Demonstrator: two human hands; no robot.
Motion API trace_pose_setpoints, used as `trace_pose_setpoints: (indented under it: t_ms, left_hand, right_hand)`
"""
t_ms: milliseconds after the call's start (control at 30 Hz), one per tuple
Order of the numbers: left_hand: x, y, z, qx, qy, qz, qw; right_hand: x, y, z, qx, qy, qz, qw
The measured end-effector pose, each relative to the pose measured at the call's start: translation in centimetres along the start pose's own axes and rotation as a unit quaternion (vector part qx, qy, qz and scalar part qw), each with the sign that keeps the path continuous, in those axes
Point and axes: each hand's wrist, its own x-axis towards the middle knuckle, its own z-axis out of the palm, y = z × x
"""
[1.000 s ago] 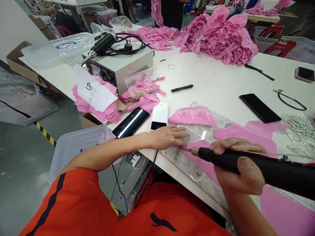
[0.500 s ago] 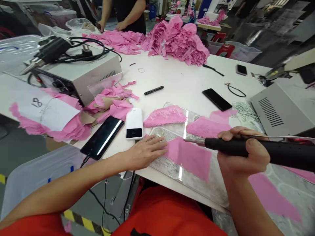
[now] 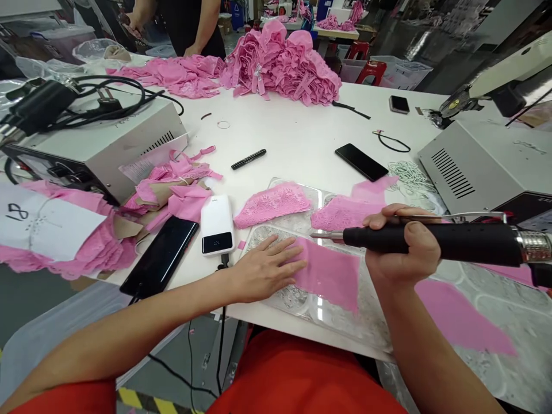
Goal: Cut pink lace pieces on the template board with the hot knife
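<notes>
My left hand (image 3: 268,268) lies flat with fingers spread, its fingertips on the left edge of a pink fabric piece (image 3: 330,271). That piece rests on a clear plastic sheet (image 3: 371,322) at the table's front. Wrapped around a black pen-like tool (image 3: 470,244) is my right hand (image 3: 403,253). The tool's metal tip points left, over the upper edge of the fabric. Two pink lace pieces, one at the left (image 3: 272,204) and one at the right (image 3: 342,213), lie just behind. Another pink piece (image 3: 463,316) is right of my right forearm.
A white power bank (image 3: 217,221) and a phone (image 3: 159,256) lie left. Grey boxes stand left (image 3: 125,138) and right (image 3: 487,167). Behind are a marker (image 3: 249,159), another phone (image 3: 361,161) and a pink fabric heap (image 3: 280,66). A person (image 3: 185,23) stands across the table.
The view has shifted, so table items sit further left. My left hand stays on the fabric with its fingers a little more spread. The tool in my right hand is now more level.
</notes>
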Motion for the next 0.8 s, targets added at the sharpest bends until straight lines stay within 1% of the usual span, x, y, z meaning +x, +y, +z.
trace_pose_setpoints:
  t_ms: [133,300,600,800]
  left_hand:
    - [0.5,-0.1,0.5,-0.010,-0.014,0.008,1.000]
    - [0.6,-0.2,0.6,-0.024,-0.013,0.001,1.000]
    - [0.7,0.0,0.2,-0.019,-0.017,0.003,1.000]
    - [0.7,-0.1,0.3,-0.019,-0.016,0.007,1.000]
  right_hand:
    - [0.1,0.0,-0.4,-0.005,-0.011,-0.013,1.000]
    - [-0.1,0.2,-0.6,0.002,-0.024,-0.001,1.000]
    - [-0.7,0.2,0.6,-0.003,-0.040,0.014,0.999]
    - [-1.0,0.3,0.8,0.006,-0.047,0.011,0.999]
